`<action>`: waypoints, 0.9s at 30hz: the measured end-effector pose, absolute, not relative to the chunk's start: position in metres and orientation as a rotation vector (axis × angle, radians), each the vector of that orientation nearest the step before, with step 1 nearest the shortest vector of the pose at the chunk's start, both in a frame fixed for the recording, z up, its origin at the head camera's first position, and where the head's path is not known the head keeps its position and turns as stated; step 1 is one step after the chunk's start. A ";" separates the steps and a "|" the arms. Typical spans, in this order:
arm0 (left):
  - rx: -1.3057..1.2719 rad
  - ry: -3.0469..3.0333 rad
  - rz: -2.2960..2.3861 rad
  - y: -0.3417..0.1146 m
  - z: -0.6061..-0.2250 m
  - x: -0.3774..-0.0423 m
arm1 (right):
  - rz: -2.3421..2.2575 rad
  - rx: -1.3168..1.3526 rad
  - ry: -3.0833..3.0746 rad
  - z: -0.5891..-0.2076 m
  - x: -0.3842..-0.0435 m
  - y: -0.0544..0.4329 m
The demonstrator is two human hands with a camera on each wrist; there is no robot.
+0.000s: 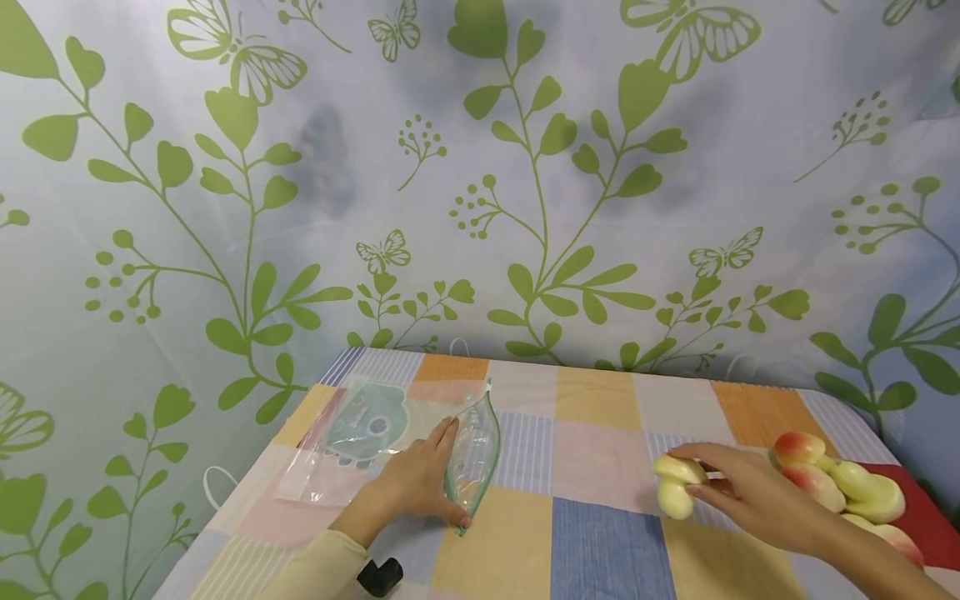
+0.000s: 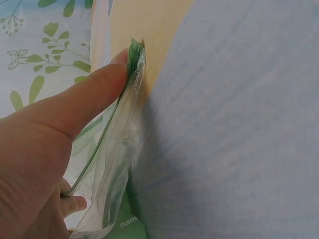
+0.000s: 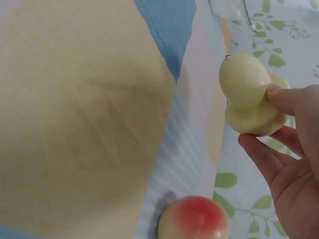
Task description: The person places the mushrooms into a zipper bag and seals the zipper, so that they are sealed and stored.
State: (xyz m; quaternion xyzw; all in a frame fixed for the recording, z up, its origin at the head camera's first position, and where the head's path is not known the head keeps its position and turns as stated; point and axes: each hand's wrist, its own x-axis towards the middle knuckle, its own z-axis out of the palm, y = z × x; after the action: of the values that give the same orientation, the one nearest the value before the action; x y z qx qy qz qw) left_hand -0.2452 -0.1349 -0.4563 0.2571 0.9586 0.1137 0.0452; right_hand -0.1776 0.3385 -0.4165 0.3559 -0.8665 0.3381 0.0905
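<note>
A clear zip bag (image 1: 474, 467) with a green-edged mouth lies on its side on the patterned cloth, its mouth gaping to the right. My left hand (image 1: 420, 477) holds it at the mouth, thumb at the near corner of the green zip edge (image 2: 133, 62) and fingers toward the far side. Between thumb and fingertips, my right hand (image 1: 757, 496) grips a pale yellow, pear-shaped fruit (image 3: 246, 94) with rounded lobes and a small dark tip. The fruit (image 1: 677, 492) is held over the cloth, apart from the bag.
Several red-and-yellow peaches (image 1: 801, 448) and pale yellow fruits (image 1: 873, 497) are grouped at the right, beside a red cloth patch (image 1: 911, 517). One peach (image 3: 194, 219) shows below my right hand. A small black object (image 1: 381, 577) lies near my left forearm. Leaf-printed fabric (image 1: 525, 208) hangs behind the table.
</note>
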 end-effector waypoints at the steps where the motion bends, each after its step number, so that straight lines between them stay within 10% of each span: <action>1: 0.787 2.928 0.346 -0.135 -0.456 -0.245 | 1.007 1.062 -2.582 -0.416 -0.178 0.337; 27: 0.802 2.906 0.357 -0.133 -0.452 -0.243 | 1.089 1.157 -2.593 -0.418 -0.218 0.264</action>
State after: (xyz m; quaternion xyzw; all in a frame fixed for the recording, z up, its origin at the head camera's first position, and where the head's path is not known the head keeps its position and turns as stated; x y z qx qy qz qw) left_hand -0.2429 -0.1330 -0.4516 0.2638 0.9559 0.1175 0.0528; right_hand -0.2181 0.2635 -0.4185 0.3800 -0.8516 0.3575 0.0505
